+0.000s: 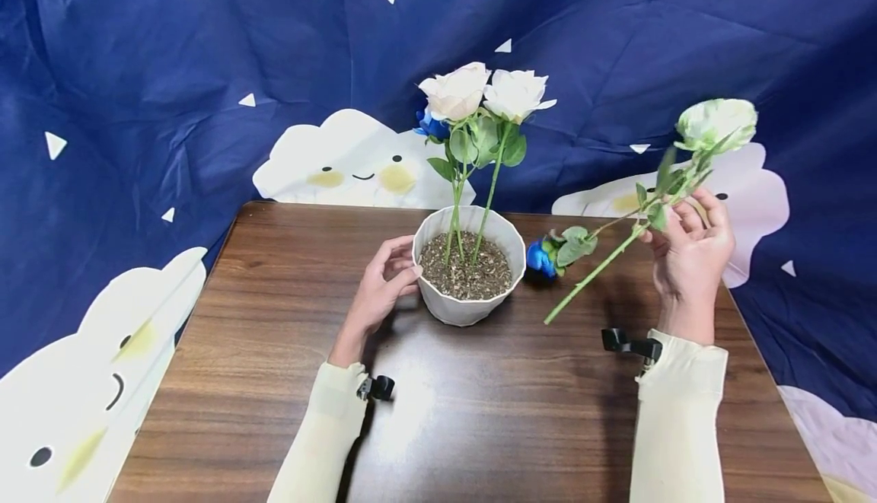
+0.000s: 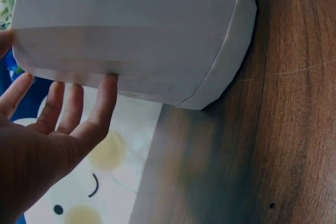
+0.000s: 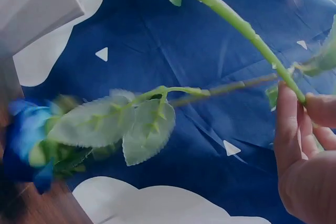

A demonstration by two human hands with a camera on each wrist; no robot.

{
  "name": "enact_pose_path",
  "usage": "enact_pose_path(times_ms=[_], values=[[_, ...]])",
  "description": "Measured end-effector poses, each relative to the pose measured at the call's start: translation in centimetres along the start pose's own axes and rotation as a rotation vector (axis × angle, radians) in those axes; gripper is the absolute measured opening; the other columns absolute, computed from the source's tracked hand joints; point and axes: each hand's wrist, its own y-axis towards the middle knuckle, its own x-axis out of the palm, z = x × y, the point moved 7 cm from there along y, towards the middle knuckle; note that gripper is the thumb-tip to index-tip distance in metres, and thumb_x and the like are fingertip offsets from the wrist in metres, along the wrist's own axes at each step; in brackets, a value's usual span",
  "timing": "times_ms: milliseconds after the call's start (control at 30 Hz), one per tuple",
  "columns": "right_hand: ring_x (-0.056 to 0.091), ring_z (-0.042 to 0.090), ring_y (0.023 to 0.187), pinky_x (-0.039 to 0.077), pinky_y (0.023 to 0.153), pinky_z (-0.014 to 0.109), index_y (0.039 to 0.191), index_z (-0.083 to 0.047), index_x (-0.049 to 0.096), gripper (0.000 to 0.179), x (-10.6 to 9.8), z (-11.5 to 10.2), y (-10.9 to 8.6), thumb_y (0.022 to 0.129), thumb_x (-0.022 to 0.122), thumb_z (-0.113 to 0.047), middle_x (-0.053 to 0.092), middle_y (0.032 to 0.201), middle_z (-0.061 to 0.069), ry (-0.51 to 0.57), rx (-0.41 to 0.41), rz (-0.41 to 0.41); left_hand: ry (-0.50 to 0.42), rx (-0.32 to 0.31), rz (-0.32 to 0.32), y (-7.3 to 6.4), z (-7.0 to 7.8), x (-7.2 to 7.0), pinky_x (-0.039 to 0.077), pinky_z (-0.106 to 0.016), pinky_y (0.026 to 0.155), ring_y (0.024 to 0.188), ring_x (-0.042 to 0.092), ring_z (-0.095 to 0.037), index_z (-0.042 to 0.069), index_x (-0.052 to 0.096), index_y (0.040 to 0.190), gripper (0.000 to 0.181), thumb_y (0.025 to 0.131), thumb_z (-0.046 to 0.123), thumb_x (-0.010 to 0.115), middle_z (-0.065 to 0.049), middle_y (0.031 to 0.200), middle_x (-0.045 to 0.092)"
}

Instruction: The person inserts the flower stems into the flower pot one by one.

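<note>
A white faceted flowerpot (image 1: pixel 459 311) holds dark soil (image 1: pixel 473 282), with two pale roses (image 1: pixel 517 94) and a blue rose (image 1: pixel 432 124) upright in it. My left hand (image 1: pixel 387 282) holds the pot's left side, thumb at the rim and fingertips against the outer wall (image 2: pixel 131 45). Right of the pot, my right hand (image 1: pixel 692 252) pinches the green stem of a green-tinged white rose (image 1: pixel 718 124), its bloom up and cut end slanting down-left. Another blue rose (image 1: pixel 541 258) points toward the pot; its stem reaches that hand, and I cannot tell whether the fingers hold it.
The brown wooden table (image 1: pixel 274 412) carries the pot near its back edge. A dark blue cloth (image 1: pixel 205 46) with white clouds and triangles hangs behind and beside it. Black camera mounts sit on the left wrist (image 1: pixel 381 388) and the right wrist (image 1: pixel 630 345).
</note>
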Motion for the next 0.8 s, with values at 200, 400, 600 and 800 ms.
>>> enact_pose_path(times_ms=[200,400,600,800], values=[[0.065,0.028,0.055,0.054,0.035,0.033,0.116,0.004,0.055,0.046,-0.5,0.0,0.2,0.080,0.061,0.031,0.061,0.081,0.021,0.046,0.036,0.073,0.004,0.004,0.010,0.1,-0.1,-0.1,0.057,-0.061,0.088,0.107,0.058,-0.025,0.007,0.049,0.144,0.055,0.092,0.002,0.065,-0.022,0.128,0.051],[0.059,0.024,0.050,0.054,0.036,0.031,0.116,0.001,0.053,0.045,-0.1,-0.7,0.0,0.082,0.060,0.030,0.055,0.080,0.018,0.073,-0.009,0.067,0.009,0.002,0.008,0.0,-0.2,0.0,0.058,-0.060,0.087,0.107,0.058,-0.025,0.007,0.049,0.145,0.055,0.092,0.002,0.065,-0.022,0.128,0.051],[0.062,0.029,0.059,0.052,0.035,0.031,0.120,0.004,0.054,0.049,2.1,-2.0,0.3,0.080,0.062,0.031,0.060,0.091,0.025,0.106,-0.113,-0.002,0.001,0.003,0.004,0.1,-0.1,0.0,0.059,-0.058,0.087,0.108,0.059,-0.025,0.007,0.049,0.145,0.056,0.092,0.003,0.065,-0.022,0.128,0.052],[0.062,0.031,0.065,0.057,0.039,0.034,0.122,0.002,0.052,0.050,3.5,-2.4,0.4,0.081,0.061,0.030,0.055,0.089,0.022,0.124,-0.139,0.001,-0.003,0.002,0.002,0.1,-0.2,-0.1,0.058,-0.059,0.087,0.108,0.058,-0.027,0.007,0.050,0.145,0.056,0.091,0.003,0.065,-0.022,0.128,0.052]])
